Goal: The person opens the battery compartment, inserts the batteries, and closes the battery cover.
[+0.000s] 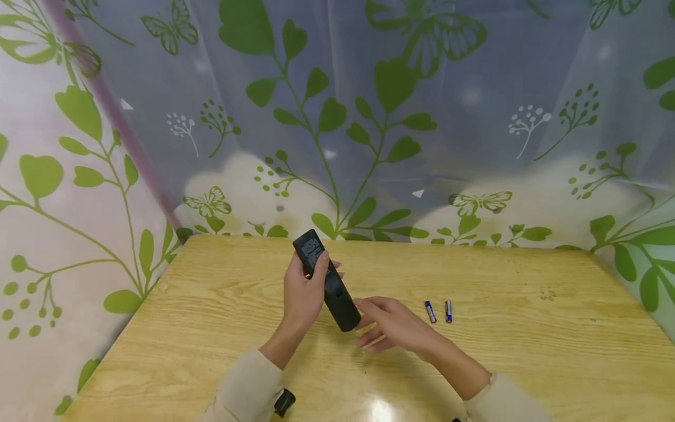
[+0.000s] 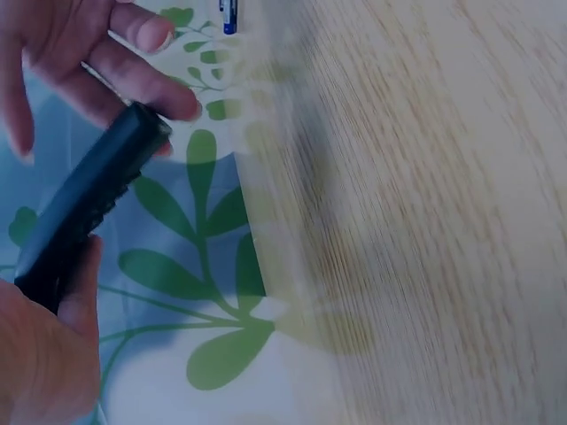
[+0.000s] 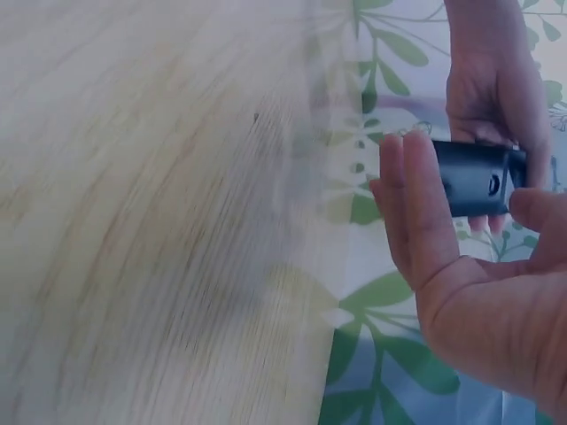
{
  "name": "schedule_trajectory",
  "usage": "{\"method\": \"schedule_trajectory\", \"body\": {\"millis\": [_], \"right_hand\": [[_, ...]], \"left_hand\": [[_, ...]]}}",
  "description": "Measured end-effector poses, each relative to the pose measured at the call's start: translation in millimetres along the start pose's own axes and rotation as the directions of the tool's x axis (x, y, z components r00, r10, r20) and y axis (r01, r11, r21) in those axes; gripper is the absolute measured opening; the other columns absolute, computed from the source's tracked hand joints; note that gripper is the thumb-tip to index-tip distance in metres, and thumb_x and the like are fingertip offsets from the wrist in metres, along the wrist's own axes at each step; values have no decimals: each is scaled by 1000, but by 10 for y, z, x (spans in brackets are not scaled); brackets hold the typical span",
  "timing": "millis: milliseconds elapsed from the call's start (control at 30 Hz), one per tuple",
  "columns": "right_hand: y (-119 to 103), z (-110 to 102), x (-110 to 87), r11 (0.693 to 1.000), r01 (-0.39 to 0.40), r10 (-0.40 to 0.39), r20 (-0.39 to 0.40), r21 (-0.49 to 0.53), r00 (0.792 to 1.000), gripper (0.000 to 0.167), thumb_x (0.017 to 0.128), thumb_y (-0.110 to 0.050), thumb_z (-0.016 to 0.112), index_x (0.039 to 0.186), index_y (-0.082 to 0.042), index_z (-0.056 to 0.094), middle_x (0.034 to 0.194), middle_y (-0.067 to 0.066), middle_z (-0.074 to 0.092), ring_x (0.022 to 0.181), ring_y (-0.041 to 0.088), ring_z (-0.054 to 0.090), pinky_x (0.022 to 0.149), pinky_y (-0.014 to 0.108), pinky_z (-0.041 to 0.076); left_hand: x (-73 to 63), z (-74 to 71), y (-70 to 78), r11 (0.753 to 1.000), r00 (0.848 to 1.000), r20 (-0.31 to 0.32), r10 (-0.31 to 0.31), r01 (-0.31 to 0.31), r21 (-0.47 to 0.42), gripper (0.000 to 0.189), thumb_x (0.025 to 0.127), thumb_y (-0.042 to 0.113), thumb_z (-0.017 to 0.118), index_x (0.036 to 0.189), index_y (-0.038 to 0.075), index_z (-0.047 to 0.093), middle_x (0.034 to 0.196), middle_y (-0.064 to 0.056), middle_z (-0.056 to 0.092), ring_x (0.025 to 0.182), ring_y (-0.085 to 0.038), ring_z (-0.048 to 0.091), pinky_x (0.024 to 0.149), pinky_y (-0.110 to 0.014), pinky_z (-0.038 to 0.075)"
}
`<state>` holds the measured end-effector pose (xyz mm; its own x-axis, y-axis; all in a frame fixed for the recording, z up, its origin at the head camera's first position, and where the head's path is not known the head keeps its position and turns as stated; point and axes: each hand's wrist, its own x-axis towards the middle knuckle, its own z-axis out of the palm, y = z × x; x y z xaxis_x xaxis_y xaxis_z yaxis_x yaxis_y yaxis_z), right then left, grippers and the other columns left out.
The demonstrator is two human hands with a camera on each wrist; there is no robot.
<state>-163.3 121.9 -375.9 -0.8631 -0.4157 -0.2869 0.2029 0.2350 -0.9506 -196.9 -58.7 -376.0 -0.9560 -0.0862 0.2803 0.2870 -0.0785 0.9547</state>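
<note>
A black remote control (image 1: 340,298) is tilted above the table with its back, printed label and battery cover facing up. My left hand (image 1: 304,293) grips it round its upper half, thumb across the back. At the lower end is my right hand (image 1: 398,328), its fingers extended and spread around that end. The right wrist view shows straight fingers (image 3: 430,208) in front of the remote's end and the thumb close to its edge. Two blue-and-silver batteries, one slanted (image 1: 430,312) and one more upright (image 1: 449,311), lie on the table to the right of the right hand.
The wooden table (image 1: 211,328) runs back to a curtain (image 1: 464,140) printed with green leaves and butterflies. More printed cloth (image 1: 79,193) hangs along the left side. A small black object (image 1: 285,402) shows by the left sleeve (image 1: 248,387).
</note>
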Motion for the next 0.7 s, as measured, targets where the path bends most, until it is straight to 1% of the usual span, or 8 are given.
{"method": "schedule_trajectory", "body": {"millis": [100,200,333,467,567,700], "right_hand": [[-26,66,39,999,-46,46,-20,22,999,71,96,-52,49,136,5,42,110,25,56,79,31,68,67,41,59],[-30,115,72,998,-68,69,-40,11,997,77,93,-58,50,135,6,42,108,25,56,76,30,68,65,41,59],[-15,153,96,996,-86,86,-56,-4,995,80,92,-60,49,136,6,42,103,24,57,73,29,67,64,42,59],[-1,159,118,994,-88,83,-70,-66,994,76,93,-60,46,132,6,46,96,21,60,73,29,67,64,40,59],[-1,151,138,990,-85,78,-65,-113,995,74,95,-59,44,130,6,49,93,21,61,74,29,67,66,39,59],[-23,141,150,988,-115,109,-62,-103,992,72,95,-57,45,133,4,47,94,21,62,75,29,67,68,39,59]], "left_hand": [[-56,33,152,999,1000,2,-8,8,33,26,100,17,52,118,-1,48,98,-27,64,83,-39,67,73,-36,59],[-107,56,280,998,1000,4,-14,14,60,24,101,12,50,118,-4,47,100,-28,63,86,-43,66,73,-36,59],[-133,72,270,997,1000,13,-1,0,71,24,101,11,50,117,-5,48,98,-26,64,83,-38,67,71,-35,59],[-158,92,267,996,1000,23,4,-6,84,24,100,12,51,118,-5,49,96,-22,65,81,-32,69,71,-35,59],[-168,101,271,996,1000,20,8,-10,92,23,100,12,51,117,-3,49,96,-21,65,80,-30,69,71,-36,59],[-184,120,288,994,1000,6,16,-16,108,22,100,12,52,115,-4,50,95,-20,66,80,-28,69,71,-36,59]]}}
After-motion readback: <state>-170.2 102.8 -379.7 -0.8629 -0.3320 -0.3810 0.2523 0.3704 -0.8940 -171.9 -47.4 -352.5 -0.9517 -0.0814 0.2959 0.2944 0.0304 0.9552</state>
